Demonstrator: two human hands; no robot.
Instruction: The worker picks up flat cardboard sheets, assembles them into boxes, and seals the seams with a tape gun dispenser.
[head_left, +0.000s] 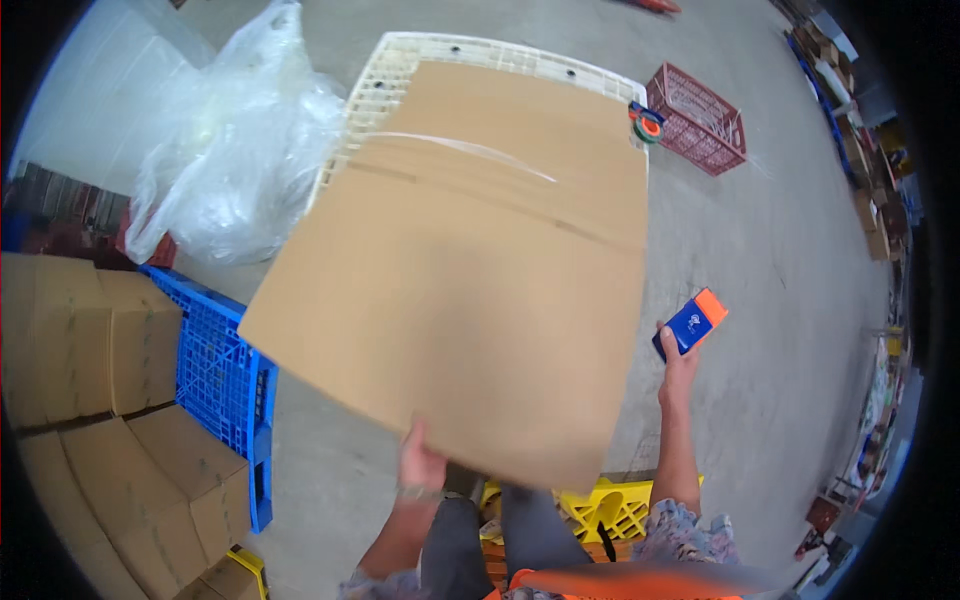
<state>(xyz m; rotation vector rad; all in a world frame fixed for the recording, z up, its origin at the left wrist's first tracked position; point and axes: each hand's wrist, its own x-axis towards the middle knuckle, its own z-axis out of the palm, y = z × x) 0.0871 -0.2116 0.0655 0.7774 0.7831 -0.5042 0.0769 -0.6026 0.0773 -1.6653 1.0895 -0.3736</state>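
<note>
A large flat piece of brown cardboard (480,300) spreads in front of me, its far part over a white plastic pallet (400,52). My left hand (422,465) is closed on its near edge, thumb on top; the fingers underneath are hidden. That edge appears raised off the floor, close to my legs. A thin white strip (460,146) lies across the far part of the cardboard. Off to the right, away from the sheet, my right hand (680,362) grips a small box-shaped blue object with an orange end (692,322); its exact kind is unclear.
A tape dispenser (645,124) sits at the pallet's far right corner, beside a red plastic crate (697,120). Clear plastic film (235,140) is heaped at far left. Cardboard boxes (150,500) stand by a blue pallet (225,370). Yellow plastic (615,505) is near my legs.
</note>
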